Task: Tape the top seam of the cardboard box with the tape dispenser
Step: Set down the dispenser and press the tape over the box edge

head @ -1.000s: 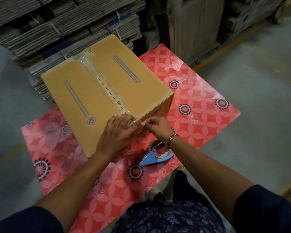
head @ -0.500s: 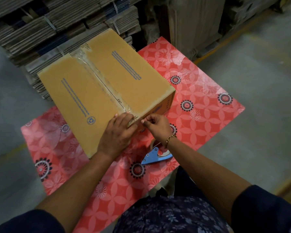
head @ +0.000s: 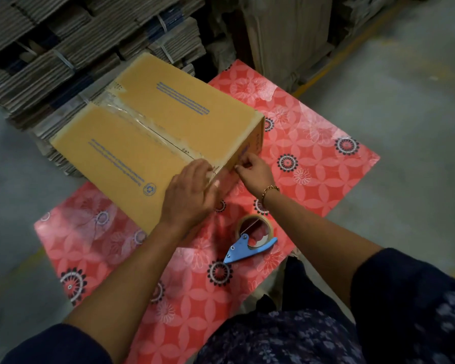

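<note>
Smoothing down the tail end of the strip now: the left hand [head: 188, 195] lies flat with fingers spread on the near end of the cardboard box [head: 153, 143], palm bearing on the top right where the seam meets the near edge. Clear tape [head: 147, 124] already runs the whole seam, from the far edge back to the hands. The right hand [head: 252, 169] is at the near side face, thumb and forefinger pressed together on what looks like the loose tape end, though the film itself is too faint to make out. The tape dispenser [head: 250, 241], blue handle and all, lies untouched on the red floral tablecloth [head: 313, 143], just near of the box, between the forearms.

To do this well, I'd say keep the flat palm anchoring the top while the pinched end is drawn taut and straight down the face, then rub outward from the seam line so no bubble or crease stays. Pull it crooked and the tab will wrinkle and lift.
</note>
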### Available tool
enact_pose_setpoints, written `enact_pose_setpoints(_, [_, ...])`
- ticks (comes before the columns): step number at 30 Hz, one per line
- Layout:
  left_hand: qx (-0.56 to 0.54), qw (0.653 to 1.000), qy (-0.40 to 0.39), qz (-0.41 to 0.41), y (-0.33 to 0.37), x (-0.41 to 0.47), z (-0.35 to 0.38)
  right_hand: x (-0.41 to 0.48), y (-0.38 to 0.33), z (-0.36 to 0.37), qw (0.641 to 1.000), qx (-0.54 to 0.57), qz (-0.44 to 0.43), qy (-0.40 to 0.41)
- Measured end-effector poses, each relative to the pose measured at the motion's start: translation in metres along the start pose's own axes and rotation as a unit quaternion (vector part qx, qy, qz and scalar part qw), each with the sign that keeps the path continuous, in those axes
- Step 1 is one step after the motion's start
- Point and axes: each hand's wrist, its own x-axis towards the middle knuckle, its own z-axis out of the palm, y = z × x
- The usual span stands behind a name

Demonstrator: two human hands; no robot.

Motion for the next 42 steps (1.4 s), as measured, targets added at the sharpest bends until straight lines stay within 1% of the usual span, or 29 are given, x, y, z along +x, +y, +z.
enact_pose_setpoints(1, [-0.006,1.0,0.014,-0.014,-0.004,0.007,0.0,0.002,0.0,0.0,0.998,0.053,0.024,0.009])
enact_pose_setpoints(2, [0.008,1.0,0.012,-0.021,-0.01,0.013,0.001,0.003,0.001,0.003,0.991,0.117,0.056,0.02])
enact_pose_setpoints(4, [0.045,0.998,-0.036,-0.023,-0.019,0.016,0.006,-0.003,0.001,0.016,0.965,0.228,0.122,0.037])
enact_pose_setpoints(6, [0.037,0.996,-0.074,-0.023,-0.024,0.017,0.013,-0.007,-0.006,0.037,0.937,0.297,0.17,0.066])
enact_pose_setpoints(8, [0.034,0.996,-0.073,-0.026,-0.026,0.018,0.015,-0.008,-0.021,0.056,0.913,0.339,0.21,0.09])
enact_pose_setpoints(10, [0.036,0.997,-0.065,-0.026,-0.026,0.019,0.015,-0.007,-0.036,0.07,0.901,0.343,0.239,0.114])
enact_pose_setpoints(11, [0.037,0.997,-0.064,-0.026,-0.025,0.019,0.016,-0.006,-0.039,0.077,0.896,0.344,0.245,0.139])
enact_pose_setpoints(13, [0.043,0.997,-0.065,-0.025,-0.024,0.019,0.018,-0.004,-0.038,0.087,0.885,0.345,0.246,0.191])
enact_pose_setpoints(16, [0.055,0.996,-0.061,-0.02,-0.024,0.02,0.021,0.003,-0.032,0.096,0.873,0.355,0.249,0.224])
enact_pose_setpoints(19, [0.069,0.996,-0.06,-0.016,-0.026,0.019,0.023,0.008,-0.025,0.1,0.865,0.352,0.219,0.282])
enact_pose_setpoints(22, [0.066,0.996,-0.063,-0.017,-0.026,0.019,0.023,0.012,-0.017,0.102,0.874,0.329,0.179,0.31])
enact_pose_setpoints(24, [0.059,0.996,-0.064,-0.023,-0.027,0.021,0.024,0.014,-0.013,0.105,0.882,0.308,0.168,0.316])
enact_pose_setpoints(25, [0.055,0.996,-0.065,-0.027,-0.027,0.02,0.023,0.014,-0.009,0.106,0.884,0.299,0.175,0.313])
enact_pose_setpoints(27, [0.05,0.996,-0.062,-0.029,-0.025,0.019,0.021,0.02,0.002,0.105,0.879,0.295,0.221,0.302])
enact_pose_setpoints(28, [0.048,0.997,-0.061,-0.028,-0.025,0.019,0.021,0.023,0.004,0.102,0.865,0.312,0.266,0.289])
enact_pose_setpoints(30, [0.043,0.997,-0.058,-0.027,-0.025,0.019,0.021,0.027,-0.001,0.097,0.817,0.385,0.347,0.253])
enact_pose_setpoints(31, [0.043,0.997,-0.057,-0.028,-0.025,0.019,0.021,0.027,-0.008,0.095,0.796,0.421,0.364,0.237])
enact_pose_setpoints(32, [0.044,0.997,-0.055,-0.027,-0.025,0.019,0.021,0.028,-0.015,0.095,0.791,0.436,0.365,0.225])
enact_pose_setpoints(35, [0.045,0.997,-0.056,-0.025,-0.025,0.018,0.022,0.026,-0.024,0.098,0.811,0.403,0.352,0.237])
enact_pose_setpoints(38, [0.049,0.997,-0.056,-0.021,-0.026,0.019,0.023,0.029,-0.02,0.1,0.813,0.387,0.355,0.252])
enact_pose_setpoints(40, [0.05,0.997,-0.058,-0.021,-0.025,0.019,0.023,0.031,-0.015,0.101,0.82,0.363,0.355,0.266])
enact_pose_setpoints(42, [0.05,0.997,-0.058,-0.021,-0.026,0.02,0.023,0.034,-0.013,0.1,0.816,0.366,0.345,0.284])
